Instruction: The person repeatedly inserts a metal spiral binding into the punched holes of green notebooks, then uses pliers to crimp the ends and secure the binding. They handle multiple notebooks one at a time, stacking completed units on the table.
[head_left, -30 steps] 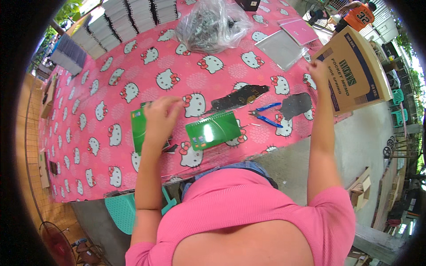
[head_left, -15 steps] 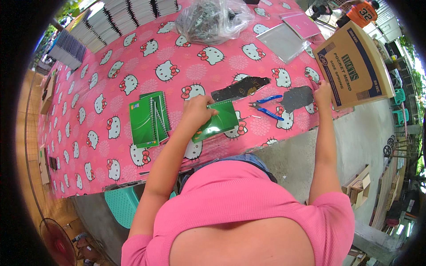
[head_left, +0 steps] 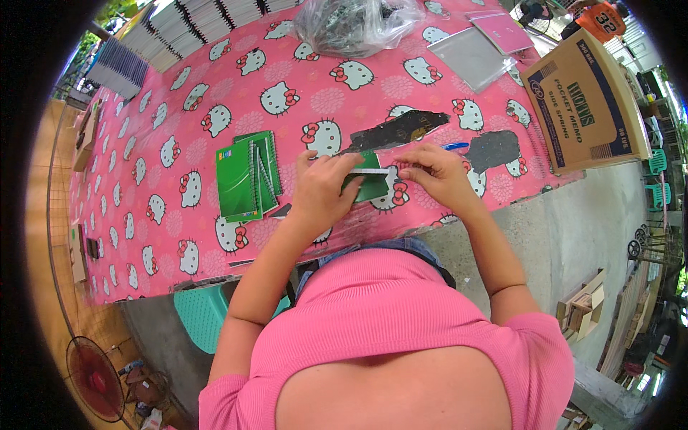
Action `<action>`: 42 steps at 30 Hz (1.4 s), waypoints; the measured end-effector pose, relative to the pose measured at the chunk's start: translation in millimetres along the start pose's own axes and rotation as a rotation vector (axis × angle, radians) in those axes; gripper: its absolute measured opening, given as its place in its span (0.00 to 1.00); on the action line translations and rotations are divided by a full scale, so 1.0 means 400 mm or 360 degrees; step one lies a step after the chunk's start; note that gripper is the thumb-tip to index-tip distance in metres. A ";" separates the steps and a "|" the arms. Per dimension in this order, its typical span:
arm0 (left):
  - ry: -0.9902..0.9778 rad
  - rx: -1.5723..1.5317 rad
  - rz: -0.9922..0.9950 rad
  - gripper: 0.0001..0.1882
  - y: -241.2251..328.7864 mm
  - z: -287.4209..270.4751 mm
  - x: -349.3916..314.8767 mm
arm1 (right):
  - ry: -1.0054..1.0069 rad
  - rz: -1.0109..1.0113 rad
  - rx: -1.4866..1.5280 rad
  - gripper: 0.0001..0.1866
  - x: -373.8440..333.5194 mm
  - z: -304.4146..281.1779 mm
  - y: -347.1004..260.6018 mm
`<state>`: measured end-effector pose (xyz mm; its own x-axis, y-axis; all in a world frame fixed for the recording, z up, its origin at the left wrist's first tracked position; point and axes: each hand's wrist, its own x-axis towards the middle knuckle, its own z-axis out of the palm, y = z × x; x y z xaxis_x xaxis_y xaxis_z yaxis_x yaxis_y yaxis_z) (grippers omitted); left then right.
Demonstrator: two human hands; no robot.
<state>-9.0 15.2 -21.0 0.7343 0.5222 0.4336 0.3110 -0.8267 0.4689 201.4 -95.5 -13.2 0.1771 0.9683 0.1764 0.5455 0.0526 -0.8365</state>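
My left hand (head_left: 322, 188) grips a small green spiral notebook (head_left: 371, 188), its thumb on the cover. The notebook is tilted so that a pale narrow edge faces up. At the right end of that edge, the fingertips of my right hand (head_left: 441, 178) are pinched together; whatever they hold is too small to make out. Mostly hidden behind my right hand are blue-handled cutting pliers (head_left: 456, 146), with one handle tip showing. Left of my left hand lies a small pile of green spiral notebooks (head_left: 240, 179).
Dark worn patches (head_left: 401, 129) mark the pink patterned tablecloth (head_left: 236, 93). A cardboard box (head_left: 584, 107) stands at the right edge. Farther back are a clear plastic bag (head_left: 355, 25), a clear sheet (head_left: 469, 57), a pink notebook (head_left: 504, 32) and stacked spiral-bound books (head_left: 190, 29).
My right hand has come left from beside the cardboard box to the notebook's end. The notebook has turned from lying nearly flat to edge up in my left hand.
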 end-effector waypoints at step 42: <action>0.0127 0.0060 -0.0063 0.08 0.007 0.032 -0.010 | 0.0233 -0.0397 -0.0660 0.08 0.010 0.109 -0.045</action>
<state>-3.4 8.2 -31.4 0.6710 0.5683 0.4762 0.3624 -0.8117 0.4582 156.5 -81.7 -20.0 0.0963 0.8926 0.4404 0.8600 0.1481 -0.4883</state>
